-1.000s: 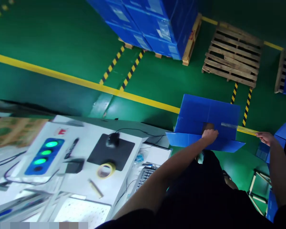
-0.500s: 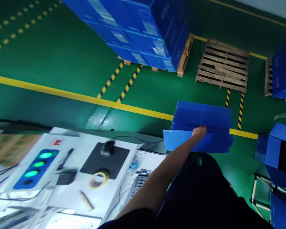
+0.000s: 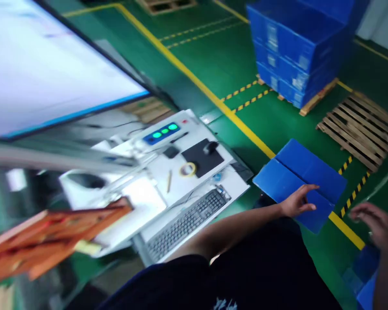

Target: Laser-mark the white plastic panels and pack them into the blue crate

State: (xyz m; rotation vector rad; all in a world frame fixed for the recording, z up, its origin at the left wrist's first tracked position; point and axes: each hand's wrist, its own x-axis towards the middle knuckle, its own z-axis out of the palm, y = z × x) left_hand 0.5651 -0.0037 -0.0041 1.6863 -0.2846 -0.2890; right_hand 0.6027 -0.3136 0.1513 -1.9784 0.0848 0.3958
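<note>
A blue box stands in front of my body with its top flaps closed together. Over its near flap is my left hand, thumb and fingers spread, with nothing gripped. At the right edge my right hand, somewhat blurred, has its fingers curled on the end of a clear strip. From those fingers the strip loops upward in front of the wooden pallet.
To the left, a white desk carries a tape roll, a mouse and a keyboard. A large monitor and an orange rack are nearer. Stacked blue boxes stand behind.
The view has swung left, bringing in the monitor and orange rack. My left hand has opened from its closed hold at the box's flaps. My right hand has come into view with the strip.
</note>
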